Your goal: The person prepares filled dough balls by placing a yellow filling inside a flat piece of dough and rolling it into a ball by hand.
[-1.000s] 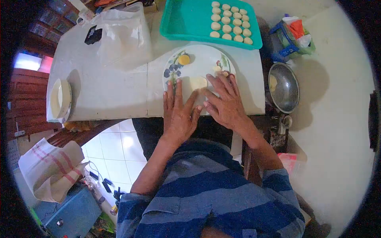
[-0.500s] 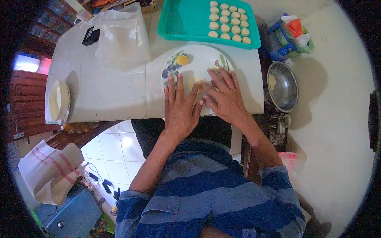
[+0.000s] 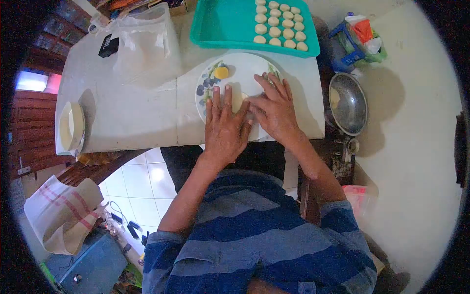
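Note:
A white plate with a floral rim (image 3: 235, 63) lies near the table's front edge, a round yellow piece (image 3: 222, 73) at its upper left. My left hand (image 3: 225, 125) is over the plate's lower part, fingers spread. To its right, my right hand (image 3: 275, 110) has its outer fingers stretched, while its index finger and thumb are near my left index fingertip. A pale bit of dough (image 3: 244, 96) shows between the hands, mostly hidden by the fingers.
Behind the plate, a teal tray (image 3: 220, 46) holds rows of pale dough rounds (image 3: 275, 32). A clear plastic container (image 3: 152, 54) stands back left, a cream ring-shaped dish (image 3: 72, 126) at far left. Right of the table are a metal bowl (image 3: 348, 105) and a blue basket (image 3: 350, 60).
The view has shifted slightly. My left hand's fingers have moved a little over the plate, and my right hand's outer fingers have shifted slightly up and left.

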A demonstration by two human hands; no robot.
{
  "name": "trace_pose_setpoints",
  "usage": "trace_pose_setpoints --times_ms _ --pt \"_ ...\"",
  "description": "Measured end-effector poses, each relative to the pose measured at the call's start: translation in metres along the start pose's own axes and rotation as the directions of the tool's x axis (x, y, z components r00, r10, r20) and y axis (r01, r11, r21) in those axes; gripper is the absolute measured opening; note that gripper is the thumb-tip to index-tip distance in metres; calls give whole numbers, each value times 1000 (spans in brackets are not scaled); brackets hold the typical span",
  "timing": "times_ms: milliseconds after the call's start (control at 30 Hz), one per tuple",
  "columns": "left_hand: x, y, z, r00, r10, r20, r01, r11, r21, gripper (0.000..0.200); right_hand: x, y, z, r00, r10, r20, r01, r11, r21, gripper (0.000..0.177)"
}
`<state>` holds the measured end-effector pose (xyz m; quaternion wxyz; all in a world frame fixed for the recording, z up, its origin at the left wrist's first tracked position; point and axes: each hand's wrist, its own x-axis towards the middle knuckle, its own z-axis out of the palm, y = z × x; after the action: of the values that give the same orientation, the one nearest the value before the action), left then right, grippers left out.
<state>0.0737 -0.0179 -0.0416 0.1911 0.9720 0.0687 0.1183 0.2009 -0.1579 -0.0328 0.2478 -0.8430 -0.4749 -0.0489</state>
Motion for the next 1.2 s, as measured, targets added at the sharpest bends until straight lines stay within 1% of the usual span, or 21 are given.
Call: trace_pose_setpoints --times_ms 100,233,333,400,433,500,533,600,633,700,733,800,833,967,1000,1033,1067,1100,1133,1167,1200 --pt "0 -1 -1 1000 -4 17 4 1000 -16 52 0 1 3 999 -23 -40 22 1000 -10 14" --pt "0 1 -3 1000 14 8 -14 1000 -7 51 3 -1 4 999 -23 -41 21 999 -42 14" --pt "0 1 -1 1000 23 -8 -23 1000 4 51 8 0 4 997 -66 -45 62 995 -77 15" --pt "0 3 -1 1000 18 -21 -18 1000 19 51 10 2 -5 992 -119 40 124 975 -186 16" --pt "0 4 -1 1000 16 -24 -16 1000 16 51 11 2 -11 992 -121 43 127 974 -189 16" --pt "-2 3 -2 1000 14 3 -14 1000 22 53 7 4 -23 992 -94 79 115 933 -342 17" --pt "-2 2 -2 1000 8 -1 -8 1000 21 53 5 8 -26 992 -100 83 122 932 -342 17" --pt "-2 0 -2 1000 22 -7 -22 1000 0 54 1 14 -30 993 -42 -107 13 966 -258 17" --pt "-1 1 -3 1000 24 -11 -24 1000 1 54 0 14 -30 993 -44 -109 15 965 -260 17" --pt "1 5 -7 999 -25 42 25 1000 -2 54 -3 13 -33 998 28 -65 -36 991 -127 18" --pt "1 6 -6 999 -19 35 19 1000 1 54 -5 15 -31 997 24 -74 -34 991 -131 18" --pt "0 5 -3 1000 21 16 -21 1000 -11 55 -6 16 -23 998 -60 -26 57 992 -115 18" --pt "0 4 -3 1000 20 7 -20 1000 -4 55 -7 14 -20 996 -86 -37 79 984 -157 19" --pt "-3 3 -12 1000 9 -22 -12 993 -115 56 1 6 -29 994 -111 -5 109 980 -167 18" --pt "-3 2 -15 999 -9 -30 4 987 -158 57 6 4 -32 998 -70 3 70 993 -99 21" --pt "-3 -1 -16 999 -10 -33 5 988 -155 57 12 1 -33 999 -29 14 29 999 -31 25" --pt "-3 -5 -17 996 -54 -69 43 987 -154 57 19 -1 -32 999 -31 12 31 999 -30 25" --pt "-4 -10 -18 990 -97 -102 81 985 -155 57 28 -3 -28 997 61 53 -66 993 100 30" --pt "-6 -15 -17 990 -98 -103 81 985 -154 57 38 -6 -23 984 146 107 -167 960 224 36" --pt "-8 -21 -16 983 -129 -133 105 979 -173 57 46 -7 -16 984 144 106 -165 960 225 36" --pt "-9 -25 -16 974 -160 -162 128 973 -192 58 54 -8 -7 996 84 35 -90 972 217 40"
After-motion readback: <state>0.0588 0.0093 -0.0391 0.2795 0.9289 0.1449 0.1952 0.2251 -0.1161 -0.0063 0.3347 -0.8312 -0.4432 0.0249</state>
